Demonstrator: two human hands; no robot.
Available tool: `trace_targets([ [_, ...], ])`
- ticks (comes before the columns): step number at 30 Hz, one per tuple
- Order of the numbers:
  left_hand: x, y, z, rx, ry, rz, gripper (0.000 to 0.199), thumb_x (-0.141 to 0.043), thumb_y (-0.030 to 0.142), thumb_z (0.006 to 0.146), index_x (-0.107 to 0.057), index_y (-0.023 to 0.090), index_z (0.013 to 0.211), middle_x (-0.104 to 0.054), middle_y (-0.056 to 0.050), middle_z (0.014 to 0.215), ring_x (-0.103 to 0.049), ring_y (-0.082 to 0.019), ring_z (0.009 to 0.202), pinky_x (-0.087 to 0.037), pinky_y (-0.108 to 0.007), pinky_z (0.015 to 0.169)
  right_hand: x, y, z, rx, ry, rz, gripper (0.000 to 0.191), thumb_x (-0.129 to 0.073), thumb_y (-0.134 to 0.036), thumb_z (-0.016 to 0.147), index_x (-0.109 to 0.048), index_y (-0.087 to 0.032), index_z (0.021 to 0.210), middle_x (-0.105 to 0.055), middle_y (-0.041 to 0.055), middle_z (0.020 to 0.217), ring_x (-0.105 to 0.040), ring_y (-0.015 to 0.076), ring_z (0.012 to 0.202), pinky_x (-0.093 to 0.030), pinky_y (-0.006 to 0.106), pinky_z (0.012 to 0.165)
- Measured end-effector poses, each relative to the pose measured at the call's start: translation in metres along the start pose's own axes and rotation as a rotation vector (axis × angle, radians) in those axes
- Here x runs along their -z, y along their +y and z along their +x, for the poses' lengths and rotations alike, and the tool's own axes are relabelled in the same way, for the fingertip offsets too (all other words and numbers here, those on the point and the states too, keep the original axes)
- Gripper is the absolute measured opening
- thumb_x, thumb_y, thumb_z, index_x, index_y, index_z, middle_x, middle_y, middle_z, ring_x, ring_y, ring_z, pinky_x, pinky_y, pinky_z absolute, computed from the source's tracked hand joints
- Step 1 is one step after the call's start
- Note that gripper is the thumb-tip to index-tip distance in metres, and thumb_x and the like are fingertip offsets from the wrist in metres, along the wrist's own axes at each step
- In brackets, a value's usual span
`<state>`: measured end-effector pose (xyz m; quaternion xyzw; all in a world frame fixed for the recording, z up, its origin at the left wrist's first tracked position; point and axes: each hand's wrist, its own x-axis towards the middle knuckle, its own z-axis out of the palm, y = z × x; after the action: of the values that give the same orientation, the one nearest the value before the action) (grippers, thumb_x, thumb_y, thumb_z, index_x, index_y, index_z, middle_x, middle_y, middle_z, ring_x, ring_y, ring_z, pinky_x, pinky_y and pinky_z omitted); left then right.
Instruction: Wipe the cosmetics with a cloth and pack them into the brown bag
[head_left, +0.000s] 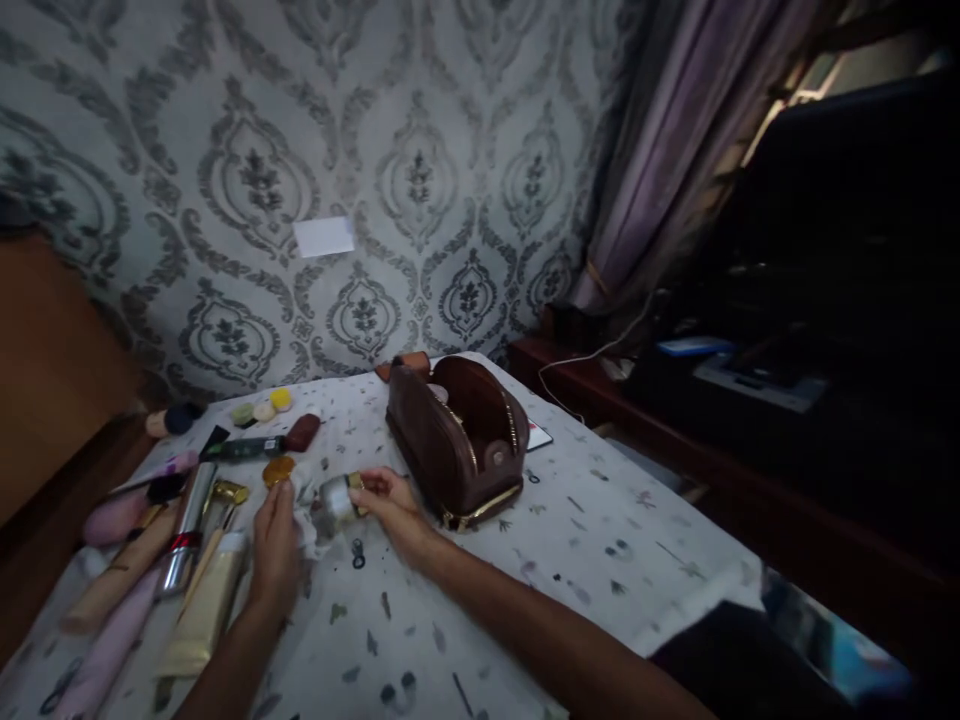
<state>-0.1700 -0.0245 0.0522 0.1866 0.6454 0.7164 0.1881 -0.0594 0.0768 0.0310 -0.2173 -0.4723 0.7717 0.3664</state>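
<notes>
Right hand (pixel 397 510) has silvery jar (pixel 337 500) pinched by gold end, guessing so pale body stays uncovered. Left hand (pixel 276 540) by crumpled white stuff (pixel 305 515) and amber round thing (pixel 278 470), narrow-ish fingers, can't tell if gripping either. Jar's between hands. Brown bag (pixel 431 440) at 2 o'clock from them, mouth unzipped, pale round thing (pixel 437 393) inside, rest too dark lol. Gold tube (pixel 201 615) lies at 8 o'clock.

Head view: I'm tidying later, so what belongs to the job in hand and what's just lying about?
Likely in the job:
- jar in right hand
- perhaps open bag, tube, green bottle

Likely just lying about:
- white cable
- blue item
</notes>
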Motion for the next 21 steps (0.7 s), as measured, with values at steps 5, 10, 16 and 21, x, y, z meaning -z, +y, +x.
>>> trace_targets([
  [5,0.002,-0.002,-0.008,-0.392,-0.081,0.392,0.041,-0.049,0.057,0.089,-0.065,0.02,0.094,-0.067,-0.003,0.093,-0.06,-0.023,0.094,-0.047,-0.031,0.086,0.011,0.008,-0.004,0.016,-0.031,-0.04,0.048,-0.091,-0.036,0.046,-0.065,-0.02,0.084,-0.067,-0.0016,0.082,-0.061,0.0151,0.078,-0.047,0.031,0.079],
  [10,-0.009,-0.011,-0.016,-0.661,-0.288,0.661,0.036,-0.045,0.044,0.094,-0.066,0.02,0.112,-0.068,-0.009,0.111,-0.058,-0.028,0.11,-0.041,-0.042,0.101,0.013,0.016,-0.001,0.017,-0.055,-0.084,0.052,-0.091,-0.042,0.044,-0.061,-0.022,0.081,-0.065,-0.0038,0.077,-0.059,0.0144,0.073,-0.046,0.031,0.076],
  [16,-0.016,-0.004,-0.016,-0.436,-0.259,0.516,0.036,-0.051,0.046,0.088,-0.069,0.018,0.101,-0.07,-0.01,0.102,-0.06,-0.028,0.103,-0.041,-0.041,0.099,0.014,0.011,-0.003,0.029,-0.124,-0.117,0.049,-0.088,-0.04,0.05,-0.063,-0.02,0.087,-0.065,-0.0023,0.081,-0.059,0.0144,0.077,-0.046,0.03,0.078],
  [21,-0.008,-0.004,-0.008,-0.102,-0.224,0.24,0.03,-0.068,0.05,0.078,-0.066,0.02,0.075,-0.065,-0.001,0.076,-0.06,-0.022,0.087,-0.046,-0.032,0.089,0.015,0.009,-0.005,0.028,-0.209,-0.147,0.049,-0.086,-0.036,0.057,-0.067,-0.02,0.099,-0.069,0.0012,0.095,-0.063,0.0166,0.089,-0.048,0.032,0.086],
])
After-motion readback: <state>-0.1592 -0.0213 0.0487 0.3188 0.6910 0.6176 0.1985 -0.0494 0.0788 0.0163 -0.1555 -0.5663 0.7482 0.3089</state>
